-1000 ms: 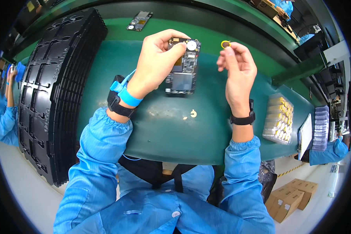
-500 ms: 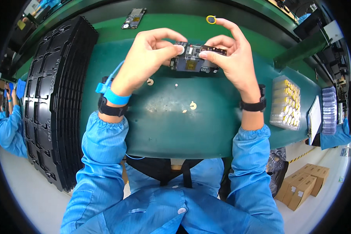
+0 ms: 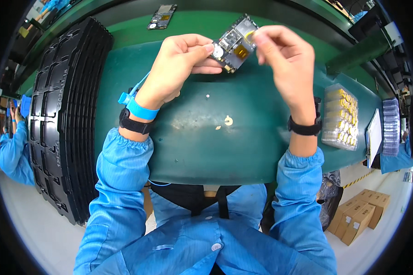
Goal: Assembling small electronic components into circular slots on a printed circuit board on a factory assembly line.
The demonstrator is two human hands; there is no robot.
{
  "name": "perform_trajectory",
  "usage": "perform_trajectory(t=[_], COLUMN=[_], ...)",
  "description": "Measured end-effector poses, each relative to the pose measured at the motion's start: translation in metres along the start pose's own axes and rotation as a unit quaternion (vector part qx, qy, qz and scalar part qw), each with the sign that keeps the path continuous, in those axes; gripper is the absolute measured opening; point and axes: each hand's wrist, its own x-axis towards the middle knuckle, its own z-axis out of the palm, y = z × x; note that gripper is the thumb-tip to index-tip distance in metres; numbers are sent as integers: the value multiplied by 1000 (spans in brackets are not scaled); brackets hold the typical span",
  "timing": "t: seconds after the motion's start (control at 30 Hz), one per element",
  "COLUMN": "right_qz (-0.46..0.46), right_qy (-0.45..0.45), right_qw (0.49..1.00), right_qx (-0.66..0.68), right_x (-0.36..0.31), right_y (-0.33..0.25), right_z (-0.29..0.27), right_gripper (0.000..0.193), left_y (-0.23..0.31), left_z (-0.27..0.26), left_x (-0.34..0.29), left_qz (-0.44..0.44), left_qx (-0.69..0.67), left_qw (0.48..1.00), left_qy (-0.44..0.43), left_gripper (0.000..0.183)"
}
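“Steering from afar, what did you have in each grip?” my partner asked over the link.

“My left hand (image 3: 179, 58) grasped the dark, rectangular circuit board (image 3: 231, 40) by its near-left corner, thumb at the round white disc (image 3: 218, 52). The board hung slantwise above the dark-green tabletop (image 3: 197, 156).”

“And the right?”

“My right hand (image 3: 290, 56) had thumb and forefinger pinched on the thin, yellow-rimmed round disc (image 3: 249, 35), over the board's right-hand edge (blur hid whether the two touched).”

“Which step was that, then?”

“I judged it to be lining that yellow-rimmed disc up with the board; I couldn't see it seated. The next move, to my mind, called for a steady left grasp and a gentle right fingertip, clear of the square amber patch (image 3: 240, 52).”
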Motion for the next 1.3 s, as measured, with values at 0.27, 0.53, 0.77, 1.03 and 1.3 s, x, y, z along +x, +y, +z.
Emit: perform_trajectory(t=[0.27, 0.53, 0.77, 1.03, 1.3], right_qz=[87, 47, 75, 56, 34], right_qy=[-67, -51, -50, -31, -39], right_qw=[989, 994, 996, 997, 998], right_qx=[-103, -89, -28, -51, -42], right_x=[-7, -8, -10, -12, -8], right_y=[4, -3, -19, -22, -13], right_z=[20, 23, 27, 30, 25], right_gripper=[14, 11, 11, 8, 7], left_y=[-4, -10, -11, -11, -3], left_z=[4, 12, 13, 17, 20], left_x=[-1, 0, 0, 1, -1], left_qz=[79, 125, 143, 129, 145], left_qx=[-19, -16, -35, -100, -52], left_qw=[997, 992, 989, 986, 988], left_qy=[19, 9, 9, 18, 17], left_gripper=[25, 27, 27, 19, 20])
